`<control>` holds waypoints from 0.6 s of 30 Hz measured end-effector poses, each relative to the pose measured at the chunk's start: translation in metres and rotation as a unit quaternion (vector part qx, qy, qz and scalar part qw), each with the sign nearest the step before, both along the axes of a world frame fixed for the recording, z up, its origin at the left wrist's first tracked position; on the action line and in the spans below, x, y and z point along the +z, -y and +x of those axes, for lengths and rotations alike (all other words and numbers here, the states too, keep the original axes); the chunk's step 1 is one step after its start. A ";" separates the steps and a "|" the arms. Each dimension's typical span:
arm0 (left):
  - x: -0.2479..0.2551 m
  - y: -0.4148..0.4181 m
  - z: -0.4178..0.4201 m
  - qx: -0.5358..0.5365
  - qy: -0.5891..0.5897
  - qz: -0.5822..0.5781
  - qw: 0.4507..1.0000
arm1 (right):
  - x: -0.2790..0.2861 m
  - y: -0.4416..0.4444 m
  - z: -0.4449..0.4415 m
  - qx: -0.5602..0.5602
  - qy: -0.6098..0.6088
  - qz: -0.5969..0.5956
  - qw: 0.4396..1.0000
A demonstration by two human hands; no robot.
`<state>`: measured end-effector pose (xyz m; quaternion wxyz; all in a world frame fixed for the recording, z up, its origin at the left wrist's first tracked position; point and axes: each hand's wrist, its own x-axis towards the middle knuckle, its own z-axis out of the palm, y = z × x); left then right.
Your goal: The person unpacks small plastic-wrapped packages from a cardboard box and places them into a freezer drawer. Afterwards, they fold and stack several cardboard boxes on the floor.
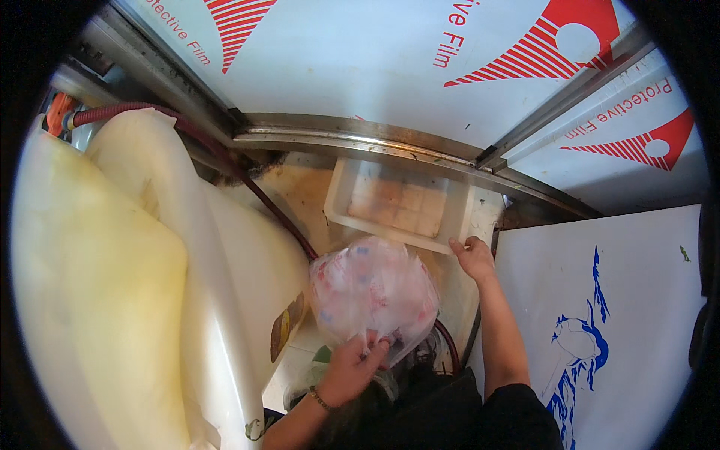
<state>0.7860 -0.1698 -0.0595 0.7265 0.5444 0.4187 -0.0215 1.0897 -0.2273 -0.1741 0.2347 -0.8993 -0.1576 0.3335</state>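
My left hand [354, 365], with a bracelet at the wrist, grips the gathered top of a clear plastic bag [374, 292]. Red and blue printed shapes show through the bag, but its contents are hard to make out. My right hand [473, 259] has its fingers on the near right corner of a shallow, translucent white plastic bin [388, 233]. The bin sits low on the floor beyond the bag, its far side partly under a metal frame. Brown stains mark the bin's bottom, and I see nothing standing in it.
A metal frame [360, 140] carries film-covered panels [360, 62] across the far side. Large pale yellow-white plastic [129, 253] bulges up at my left. A dark red hose [270, 202] runs past it. At my right is a white surface [635, 270] with a blue drawing.
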 end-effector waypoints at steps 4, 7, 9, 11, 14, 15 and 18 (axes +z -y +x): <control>0.001 -0.006 -0.002 0.051 0.026 -0.038 0.998 | 0.034 0.022 -0.040 0.155 -0.082 0.063 0.982; 0.003 -0.004 0.002 0.056 0.051 -0.064 0.995 | 0.050 0.022 -0.089 0.299 -0.118 0.182 0.929; 0.001 -0.003 0.002 0.051 0.063 -0.063 0.995 | 0.036 0.021 -0.108 0.404 -0.017 0.188 0.895; -0.002 -0.002 -0.001 0.043 0.065 -0.043 0.996 | 0.035 0.016 -0.106 0.432 -0.042 0.087 0.897; 0.002 -0.008 -0.004 0.055 0.051 -0.058 0.996 | 0.056 -0.007 -0.095 0.429 -0.095 -0.017 0.898; 0.003 -0.010 -0.002 0.062 0.046 -0.051 0.996 | 0.069 -0.012 -0.090 0.418 -0.113 -0.047 0.900; 0.003 -0.013 -0.003 0.104 0.031 -0.020 0.994 | 0.088 -0.015 -0.093 0.391 -0.138 0.153 0.897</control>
